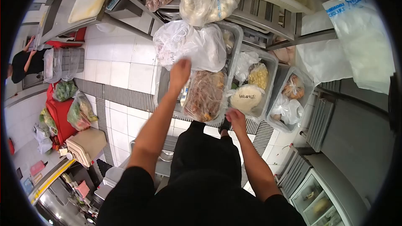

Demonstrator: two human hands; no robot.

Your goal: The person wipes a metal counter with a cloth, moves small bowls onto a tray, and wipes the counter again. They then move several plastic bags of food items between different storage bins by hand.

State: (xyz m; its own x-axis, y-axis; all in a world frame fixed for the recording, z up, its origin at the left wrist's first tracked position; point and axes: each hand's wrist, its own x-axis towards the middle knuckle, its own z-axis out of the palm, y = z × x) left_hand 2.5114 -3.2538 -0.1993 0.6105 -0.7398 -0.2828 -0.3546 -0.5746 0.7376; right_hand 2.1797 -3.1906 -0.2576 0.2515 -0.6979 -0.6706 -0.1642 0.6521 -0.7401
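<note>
My left hand [181,73] is closed at the lower edge of a white plastic bag [197,48], its fingers partly smeared by motion. The bag lies in a large clear bin [158,96], above a clear bag of brownish meat [205,94]. Over the near right corner of this bin, my right hand [236,120] has curled fingers; what they hold, if anything, is hidden. Close to it, a second bin [274,65] contains a round tub with a handwritten lid [247,97] and a bag of yellow pieces [258,76].
A third bin [310,86] with bagged food stands on the right. Bags of pale food [209,0] sit on a metal rack ahead. Red crates [58,111] with vegetables and another person [29,62] are at left. A glass-topped cabinet [318,201] is at lower right.
</note>
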